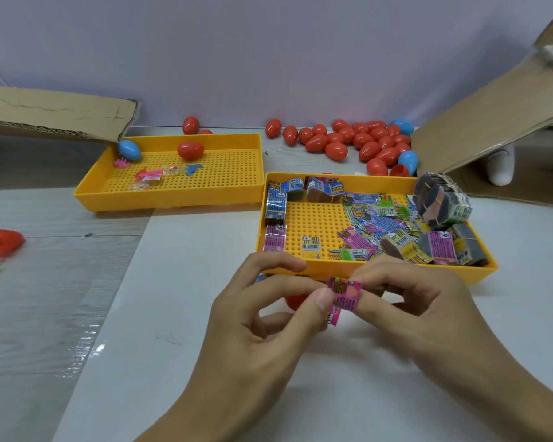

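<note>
Both hands are over the white table, just in front of the near yellow tray. Left hand: the grip pinches the pink leaflet between thumb and forefinger. Right hand: the grip pinches the opposite edge, fingers curled. The leaflet is held clear of the table, between the hands. Red egg shell under the left fingers; contact cannot be told. Printed leaflets lie in the tray, with eggs behind it.
</note>
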`<state>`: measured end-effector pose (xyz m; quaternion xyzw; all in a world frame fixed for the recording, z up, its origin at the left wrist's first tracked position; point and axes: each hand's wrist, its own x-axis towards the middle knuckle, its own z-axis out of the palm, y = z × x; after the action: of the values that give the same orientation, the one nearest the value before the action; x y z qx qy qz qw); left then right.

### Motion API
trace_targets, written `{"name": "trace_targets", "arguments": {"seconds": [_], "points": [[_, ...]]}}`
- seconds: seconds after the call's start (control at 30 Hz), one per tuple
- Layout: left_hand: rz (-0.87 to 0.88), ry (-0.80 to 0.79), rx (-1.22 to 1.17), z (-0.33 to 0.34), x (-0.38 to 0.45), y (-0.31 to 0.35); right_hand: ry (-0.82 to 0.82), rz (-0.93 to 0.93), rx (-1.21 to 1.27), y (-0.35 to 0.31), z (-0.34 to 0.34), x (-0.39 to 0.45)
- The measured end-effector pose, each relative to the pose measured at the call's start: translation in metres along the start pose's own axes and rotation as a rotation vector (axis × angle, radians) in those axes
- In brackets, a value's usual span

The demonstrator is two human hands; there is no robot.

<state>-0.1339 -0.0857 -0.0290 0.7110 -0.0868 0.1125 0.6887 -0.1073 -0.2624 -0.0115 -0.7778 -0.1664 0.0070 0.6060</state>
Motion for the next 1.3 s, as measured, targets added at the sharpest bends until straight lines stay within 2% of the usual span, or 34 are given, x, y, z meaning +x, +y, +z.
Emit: {"name": "trace_targets", "arguments": {"seconds": [0.3, 0.47, 0.6, 0.73, 0.9, 1.13, 1.3], "points": [[-0.069, -0.042, -0.118, -0.002, 0.000, -0.001, 0.043, -0.063, -0.129, 0.001, 0.003, -0.003], [-0.105, -0.073, -0.151, -0.002, -0.001, 0.002, 0.099, -0.070, -0.038, 0.006, 0.002, -0.002], [-0.101, -0.064, -0.114, 0.000, -0.003, 0.000, 0.090, -0.171, -0.077, 0.005, 0.005, -0.003], [-0.104, 0.020, -0.115, -0.002, -0.002, 0.000, 0.104, -0.103, 0.005, 0.007, 0.006, -0.004], [-0.089, 0.010, -0.013, -0.002, -0.001, 0.000, 0.092, -0.105, 0.096, 0.009, 0.005, -0.004], [-0.061, -0.078, 0.014, 0.000, -0.001, 0.002, 0.061, -0.261, -0.070, 0.008, 0.005, -0.006], [-0.038, -0.048, -0.020, -0.002, 0.000, -0.002, 0.076, -0.297, -0.121, 0.005, 0.002, -0.006]]}}
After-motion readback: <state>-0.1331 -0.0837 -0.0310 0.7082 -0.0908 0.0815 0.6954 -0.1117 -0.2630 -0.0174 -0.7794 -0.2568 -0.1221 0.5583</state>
